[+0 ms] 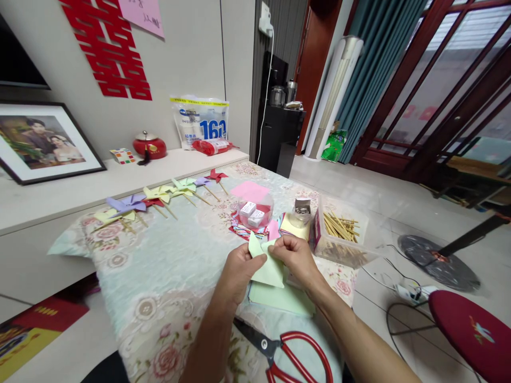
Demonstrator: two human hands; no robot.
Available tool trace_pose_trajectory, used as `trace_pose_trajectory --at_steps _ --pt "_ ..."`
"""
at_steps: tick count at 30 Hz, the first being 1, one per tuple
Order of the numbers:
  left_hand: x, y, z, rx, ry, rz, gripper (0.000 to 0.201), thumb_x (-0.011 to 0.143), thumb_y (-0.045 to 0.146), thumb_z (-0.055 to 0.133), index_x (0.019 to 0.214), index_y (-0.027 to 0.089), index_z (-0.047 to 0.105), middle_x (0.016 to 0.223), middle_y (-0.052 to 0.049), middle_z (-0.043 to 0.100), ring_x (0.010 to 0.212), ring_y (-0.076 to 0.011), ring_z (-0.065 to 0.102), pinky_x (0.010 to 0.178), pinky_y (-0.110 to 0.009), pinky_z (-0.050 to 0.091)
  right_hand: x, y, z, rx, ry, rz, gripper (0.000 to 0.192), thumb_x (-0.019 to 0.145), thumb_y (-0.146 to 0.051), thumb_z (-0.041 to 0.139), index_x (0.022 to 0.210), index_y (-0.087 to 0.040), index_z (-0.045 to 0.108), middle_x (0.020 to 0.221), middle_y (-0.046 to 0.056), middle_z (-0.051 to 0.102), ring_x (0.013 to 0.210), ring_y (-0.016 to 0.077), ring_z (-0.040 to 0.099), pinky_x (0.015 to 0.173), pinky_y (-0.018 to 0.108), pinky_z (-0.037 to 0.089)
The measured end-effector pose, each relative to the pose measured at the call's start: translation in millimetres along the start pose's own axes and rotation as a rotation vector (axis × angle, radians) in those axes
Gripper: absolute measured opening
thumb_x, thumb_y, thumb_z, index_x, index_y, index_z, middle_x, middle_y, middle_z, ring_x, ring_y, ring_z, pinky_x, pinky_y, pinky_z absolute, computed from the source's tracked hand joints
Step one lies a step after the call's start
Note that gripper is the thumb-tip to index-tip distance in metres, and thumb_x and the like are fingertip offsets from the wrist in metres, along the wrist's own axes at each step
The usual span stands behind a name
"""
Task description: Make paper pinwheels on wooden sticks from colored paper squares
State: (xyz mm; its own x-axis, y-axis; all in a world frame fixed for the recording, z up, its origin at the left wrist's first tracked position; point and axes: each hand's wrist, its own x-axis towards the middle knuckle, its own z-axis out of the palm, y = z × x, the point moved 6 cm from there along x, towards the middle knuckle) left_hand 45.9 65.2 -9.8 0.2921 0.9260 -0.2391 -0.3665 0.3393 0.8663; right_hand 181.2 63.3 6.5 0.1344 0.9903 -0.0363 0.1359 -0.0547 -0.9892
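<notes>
Both hands hold a light green paper sheet (270, 271) above the table, its upper corners bent inward like part of a pinwheel. My left hand (238, 268) pinches its left side between thumb and fingers. At the upper right corner, my right hand (296, 258) grips the paper with fingertips close together. Beneath lies a stack of green paper (284, 299). Scissors with red handles (297, 354) rest nearer to me, blades pointing left. Finished paper pinwheels (184, 184) on sticks lie in a row along the table's far left edge.
A clear plastic bin (339, 255) of wooden sticks (341, 226) stands at the right. Beyond my hands are a round clear container (266, 205) with small white boxes, a small open box (302, 205), and coloured paper (297, 227). A red stool (473, 335) is at the lower right.
</notes>
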Motion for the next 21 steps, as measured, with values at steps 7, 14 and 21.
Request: trace_pose_trajectory --at_steps 7,14,21 --pt "-0.8 3.1 0.6 0.000 -0.007 0.006 0.044 0.054 0.023 0.082 0.094 0.011 0.070 0.072 -0.006 0.075 0.062 -0.0207 0.069 0.060 -0.028 0.052 -4.1 -2.8 -4.3 -0.008 0.003 -0.042 0.024 0.069 -0.039 0.070 0.064 -0.018 0.060 0.056 -0.005 0.048 0.052 0.0102 0.038 0.052 0.024 0.029" --pt "-1.1 5.6 -2.7 -0.026 0.031 0.032 0.041 0.054 0.024 0.083 0.091 0.011 0.069 0.072 -0.006 0.075 0.059 -0.0191 0.067 0.060 -0.029 0.052 -23.8 -11.5 -22.9 -0.201 -0.021 -0.303 0.016 0.084 -0.034 0.066 0.077 -0.019 0.069 0.066 -0.001 0.058 0.060 0.0137 0.048 0.056 0.026 0.036" --pt "-2.2 6.0 -1.7 -0.033 -0.010 0.029 0.041 0.055 0.027 0.085 0.089 0.012 0.069 0.072 -0.005 0.075 0.058 -0.0174 0.065 0.058 -0.027 0.050 -46.9 -22.8 -18.2 -0.375 -0.137 -0.651 0.020 0.090 -0.018 0.063 0.104 -0.025 0.075 0.080 0.003 0.063 0.075 0.0173 0.060 0.065 0.028 0.046"
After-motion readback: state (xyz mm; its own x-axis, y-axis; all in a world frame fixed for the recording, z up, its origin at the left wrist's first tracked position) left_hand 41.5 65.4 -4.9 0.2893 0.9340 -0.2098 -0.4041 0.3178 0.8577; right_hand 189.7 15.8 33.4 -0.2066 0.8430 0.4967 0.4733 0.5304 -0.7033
